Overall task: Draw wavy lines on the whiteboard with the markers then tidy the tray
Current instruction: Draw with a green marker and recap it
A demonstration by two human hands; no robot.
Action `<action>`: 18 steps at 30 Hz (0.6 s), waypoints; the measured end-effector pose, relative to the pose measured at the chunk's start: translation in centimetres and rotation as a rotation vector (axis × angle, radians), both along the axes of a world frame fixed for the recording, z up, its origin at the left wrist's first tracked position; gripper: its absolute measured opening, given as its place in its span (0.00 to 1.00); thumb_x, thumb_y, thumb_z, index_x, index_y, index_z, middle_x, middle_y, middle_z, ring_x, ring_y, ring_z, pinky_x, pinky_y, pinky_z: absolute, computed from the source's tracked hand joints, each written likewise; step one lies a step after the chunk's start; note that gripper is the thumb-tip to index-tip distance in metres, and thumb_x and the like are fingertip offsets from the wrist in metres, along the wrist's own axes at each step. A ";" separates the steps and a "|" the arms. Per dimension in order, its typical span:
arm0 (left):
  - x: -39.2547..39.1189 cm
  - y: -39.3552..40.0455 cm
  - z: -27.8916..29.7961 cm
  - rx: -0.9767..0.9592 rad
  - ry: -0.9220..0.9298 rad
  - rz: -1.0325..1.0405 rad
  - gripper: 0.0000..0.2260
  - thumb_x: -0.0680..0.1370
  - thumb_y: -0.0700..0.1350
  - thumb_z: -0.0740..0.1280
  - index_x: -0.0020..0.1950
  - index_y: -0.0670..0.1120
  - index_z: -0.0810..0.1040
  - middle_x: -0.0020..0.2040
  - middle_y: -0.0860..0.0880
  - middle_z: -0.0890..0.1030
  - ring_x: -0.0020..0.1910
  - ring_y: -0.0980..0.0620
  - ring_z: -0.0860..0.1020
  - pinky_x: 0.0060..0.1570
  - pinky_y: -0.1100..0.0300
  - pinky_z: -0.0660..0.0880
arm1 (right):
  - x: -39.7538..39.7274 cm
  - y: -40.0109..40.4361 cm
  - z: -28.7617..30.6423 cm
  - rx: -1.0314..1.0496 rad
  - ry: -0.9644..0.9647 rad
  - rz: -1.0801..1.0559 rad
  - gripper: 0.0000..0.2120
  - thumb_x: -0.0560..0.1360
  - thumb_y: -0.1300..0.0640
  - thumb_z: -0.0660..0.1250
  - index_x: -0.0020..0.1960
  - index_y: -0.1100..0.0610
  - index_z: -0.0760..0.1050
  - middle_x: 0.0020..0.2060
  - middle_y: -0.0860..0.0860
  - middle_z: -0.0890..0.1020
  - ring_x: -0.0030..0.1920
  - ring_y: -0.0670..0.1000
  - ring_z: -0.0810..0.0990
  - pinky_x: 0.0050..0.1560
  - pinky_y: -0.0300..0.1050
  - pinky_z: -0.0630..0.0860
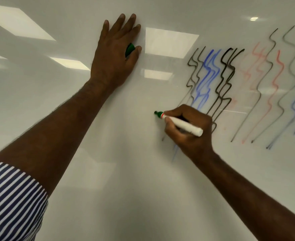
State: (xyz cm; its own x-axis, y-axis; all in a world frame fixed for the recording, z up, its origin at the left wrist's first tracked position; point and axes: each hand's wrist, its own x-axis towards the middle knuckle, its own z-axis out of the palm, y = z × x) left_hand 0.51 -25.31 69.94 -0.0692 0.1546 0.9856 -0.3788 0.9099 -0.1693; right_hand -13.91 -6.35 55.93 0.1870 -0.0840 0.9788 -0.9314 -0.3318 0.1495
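A glossy whiteboard (108, 153) fills the view. My right hand (188, 129) grips a white marker with a green tip (183, 125), its tip at the board just left of the drawn lines. My left hand (117, 54) presses flat against the board higher up, fingers straight, with the green marker cap (129, 49) tucked between thumb and index finger. Wavy black, blue and red lines (230, 80) cover the right part of the board. No tray is in view.
Ceiling lights reflect on the board (169, 42) near my left hand. A striped sleeve (13, 197) shows at the lower left. The board's left and lower areas carry no marks.
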 end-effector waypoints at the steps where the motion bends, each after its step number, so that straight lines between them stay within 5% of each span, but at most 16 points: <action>1: 0.0 0.0 0.0 0.003 0.002 -0.001 0.26 0.84 0.58 0.52 0.79 0.48 0.63 0.81 0.49 0.60 0.81 0.49 0.55 0.80 0.47 0.45 | 0.2 -0.2 -0.8 0.030 0.023 0.011 0.02 0.73 0.67 0.74 0.45 0.62 0.84 0.40 0.51 0.85 0.39 0.48 0.83 0.39 0.43 0.77; 5: 0.0 0.1 0.0 0.007 -0.003 -0.015 0.27 0.84 0.58 0.52 0.79 0.48 0.63 0.81 0.48 0.60 0.81 0.49 0.55 0.80 0.47 0.46 | 1.0 -1.1 -3.0 0.174 0.200 -0.070 0.03 0.73 0.63 0.74 0.47 0.60 0.83 0.40 0.50 0.84 0.38 0.49 0.82 0.38 0.47 0.78; 9: 0.1 0.0 -0.1 -0.012 0.009 -0.024 0.26 0.84 0.57 0.53 0.79 0.47 0.64 0.80 0.48 0.61 0.81 0.49 0.56 0.80 0.46 0.47 | 1.0 -0.5 1.2 0.131 0.313 -0.149 0.03 0.75 0.60 0.73 0.48 0.57 0.84 0.41 0.49 0.85 0.40 0.49 0.83 0.42 0.43 0.78; 13: 0.1 0.0 -0.2 -0.021 0.019 -0.040 0.25 0.84 0.55 0.55 0.78 0.46 0.65 0.80 0.48 0.62 0.80 0.49 0.56 0.80 0.47 0.48 | 0.3 0.7 8.1 -0.090 0.193 -0.172 0.05 0.77 0.58 0.73 0.51 0.58 0.84 0.45 0.47 0.85 0.43 0.44 0.82 0.45 0.38 0.76; 18: 0.3 0.1 -0.4 -0.011 0.017 -0.060 0.25 0.84 0.56 0.54 0.79 0.47 0.65 0.80 0.48 0.62 0.80 0.49 0.56 0.80 0.47 0.48 | -1.4 1.2 13.7 -0.301 -0.022 -0.128 0.07 0.77 0.56 0.72 0.46 0.61 0.83 0.42 0.49 0.85 0.40 0.48 0.83 0.40 0.45 0.78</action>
